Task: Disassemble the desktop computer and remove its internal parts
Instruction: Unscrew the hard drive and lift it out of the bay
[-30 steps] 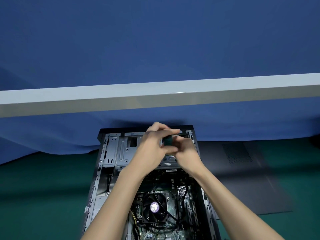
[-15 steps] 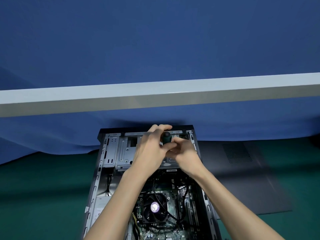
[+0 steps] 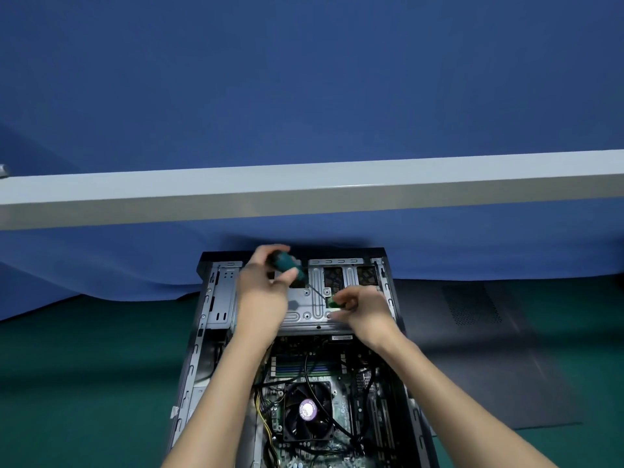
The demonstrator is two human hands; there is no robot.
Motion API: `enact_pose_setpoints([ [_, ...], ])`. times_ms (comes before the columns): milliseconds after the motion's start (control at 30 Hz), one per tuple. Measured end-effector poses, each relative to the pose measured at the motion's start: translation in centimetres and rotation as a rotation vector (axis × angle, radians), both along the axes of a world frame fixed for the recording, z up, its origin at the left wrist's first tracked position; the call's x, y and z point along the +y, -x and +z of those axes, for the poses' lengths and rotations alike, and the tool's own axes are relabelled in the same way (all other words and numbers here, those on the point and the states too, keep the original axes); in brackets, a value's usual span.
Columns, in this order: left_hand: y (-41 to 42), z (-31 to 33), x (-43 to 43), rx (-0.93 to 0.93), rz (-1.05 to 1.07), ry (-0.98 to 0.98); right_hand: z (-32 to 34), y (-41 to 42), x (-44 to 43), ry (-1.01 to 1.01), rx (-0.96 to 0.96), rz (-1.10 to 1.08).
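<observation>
An open desktop computer case (image 3: 206, 332) lies flat on the green mat, its motherboard and CPU fan (image 3: 308, 409) exposed. Across its far end sits a grey metal drive cage (image 3: 315, 307). My left hand (image 3: 261, 295) is shut on the teal handle of a screwdriver (image 3: 285, 263), whose thin shaft slants down to the right onto the cage. My right hand (image 3: 363, 307) rests on the cage's right part, its fingertips pinching a small green piece (image 3: 334, 302) at the screwdriver tip.
The removed dark side panel (image 3: 489, 349) lies flat to the right of the case. A blue cloth (image 3: 101, 271) hangs behind the case under a pale horizontal bar (image 3: 304, 190). Black cables (image 3: 305, 369) cross the motherboard near the fan.
My hands have come apart: the left has swung the screwdriver handle up and left, the right has slid right and down onto the cage. The camera view has barely shifted.
</observation>
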State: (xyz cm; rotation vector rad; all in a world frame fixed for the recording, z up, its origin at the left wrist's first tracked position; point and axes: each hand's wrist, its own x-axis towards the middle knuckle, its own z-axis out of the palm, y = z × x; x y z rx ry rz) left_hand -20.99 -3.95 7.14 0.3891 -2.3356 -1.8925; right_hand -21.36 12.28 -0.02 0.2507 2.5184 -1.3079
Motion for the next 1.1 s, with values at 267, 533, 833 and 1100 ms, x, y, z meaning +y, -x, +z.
enact_pose_setpoints([
  [267,-1.1,-3.6,-2.4,-0.144,0.513,-0.525,-2.3,-0.6,-1.9,-0.208,0.160,0.051],
  [533,-1.0,-5.2,-1.4,-0.180,0.541,-0.645,-2.7,-1.6,-1.5,-0.388,0.377,0.233],
  [833,-0.2,-6.1,0.9,-0.226,0.478,-0.688,-1.2,-0.5,3.5,-0.097,0.314,-0.318],
  [1100,-0.4,-7.3,1.6,-0.250,0.381,-0.632,-7.1,-1.3,13.7,-0.185,-0.107,-0.519],
])
